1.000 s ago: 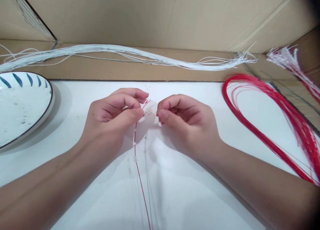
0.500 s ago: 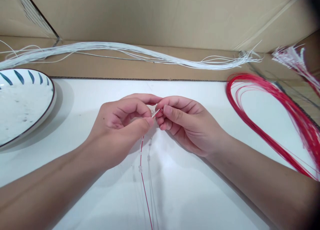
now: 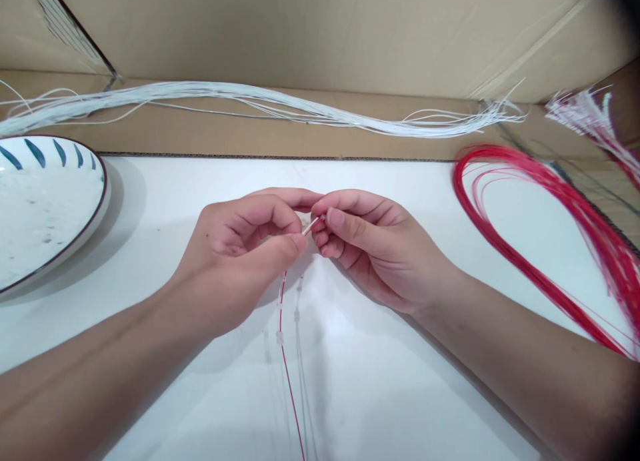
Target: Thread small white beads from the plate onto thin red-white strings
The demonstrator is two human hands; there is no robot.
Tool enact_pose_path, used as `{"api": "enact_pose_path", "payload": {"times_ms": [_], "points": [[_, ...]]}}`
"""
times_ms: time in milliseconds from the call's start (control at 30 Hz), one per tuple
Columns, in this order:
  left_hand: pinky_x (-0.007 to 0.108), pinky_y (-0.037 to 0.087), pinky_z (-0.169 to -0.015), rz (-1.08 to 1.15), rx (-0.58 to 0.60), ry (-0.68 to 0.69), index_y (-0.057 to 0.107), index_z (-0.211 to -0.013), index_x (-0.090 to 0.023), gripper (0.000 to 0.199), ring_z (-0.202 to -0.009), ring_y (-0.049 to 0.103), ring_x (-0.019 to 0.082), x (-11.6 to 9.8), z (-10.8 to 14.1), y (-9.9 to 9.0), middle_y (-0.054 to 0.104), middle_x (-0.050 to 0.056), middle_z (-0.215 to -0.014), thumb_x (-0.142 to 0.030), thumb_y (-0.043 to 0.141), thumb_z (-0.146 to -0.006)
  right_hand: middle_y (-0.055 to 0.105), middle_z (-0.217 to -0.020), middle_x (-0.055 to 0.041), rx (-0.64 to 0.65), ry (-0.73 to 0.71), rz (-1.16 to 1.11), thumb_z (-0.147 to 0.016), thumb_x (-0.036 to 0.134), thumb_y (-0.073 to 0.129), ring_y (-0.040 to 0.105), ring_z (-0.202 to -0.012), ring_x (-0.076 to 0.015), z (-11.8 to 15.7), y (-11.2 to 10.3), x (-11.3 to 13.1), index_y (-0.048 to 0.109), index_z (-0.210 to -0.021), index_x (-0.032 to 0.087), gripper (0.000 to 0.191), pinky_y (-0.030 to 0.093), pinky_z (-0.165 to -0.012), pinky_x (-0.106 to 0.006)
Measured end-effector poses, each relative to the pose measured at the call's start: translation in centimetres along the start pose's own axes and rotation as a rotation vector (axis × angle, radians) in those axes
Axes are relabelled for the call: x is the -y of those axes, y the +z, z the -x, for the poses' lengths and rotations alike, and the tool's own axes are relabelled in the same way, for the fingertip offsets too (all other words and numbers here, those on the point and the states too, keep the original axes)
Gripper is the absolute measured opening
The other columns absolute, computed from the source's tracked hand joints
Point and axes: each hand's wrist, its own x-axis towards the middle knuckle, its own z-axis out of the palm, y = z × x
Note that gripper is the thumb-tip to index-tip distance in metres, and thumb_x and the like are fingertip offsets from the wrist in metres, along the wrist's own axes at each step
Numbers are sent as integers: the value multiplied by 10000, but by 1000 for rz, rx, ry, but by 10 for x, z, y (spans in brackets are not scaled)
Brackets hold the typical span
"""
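Note:
My left hand point(image 3: 250, 241) pinches a thin red cord point(image 3: 291, 384) between thumb and forefinger, with a white strand lying along it at the fingertips. Opposite it, my right hand point(image 3: 370, 241) is closed, thumb against forefinger, on a tiny clear bead point(image 3: 323, 217) at the cord's end. The two hands' fingertips nearly meet over the middle of the table. Below my left hand the cord hangs toward the near edge, carrying several small clear beads point(image 3: 280, 337). Inside the pinches, the cord's tip is mostly hidden.
A white plate with a dark rim point(image 3: 95, 227) stands at the left, holding small clear pieces. Looped red cords point(image 3: 530, 287) lie at the right. A bundle of white cords point(image 3: 215, 91) rests along the cardboard point(image 3: 280, 141) behind. Red-and-white strands point(image 3: 590, 117) sit at the far right.
Both hands keep almost the same pose and place. At the fingertips, more red shows beside the white strand. The whole view has shifted very slightly.

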Motion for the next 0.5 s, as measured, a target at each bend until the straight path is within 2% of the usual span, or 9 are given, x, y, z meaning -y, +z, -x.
{"api": "enact_pose_path", "payload": {"times_ms": [233,500], "points": [[334,598,-883,-38,2,10,692,-674,-225,194,-1097,695,250,0,-1,1,739,6,-1218,-212,731,-864,768,-763,9,-18,-5,34,-824,196,844,710,-693,-48,0,1,-1,809,-852,194,46,593,-680,-118],[258,578,-829,-71,-8,10,681,-634,-222,211,-1060,690,199,-2,-1,4,732,-33,-1193,-184,717,-839,764,-747,11,-16,-34,55,-839,148,811,700,-683,-48,1,3,-1,807,-851,187,41,584,-692,-137]]}}
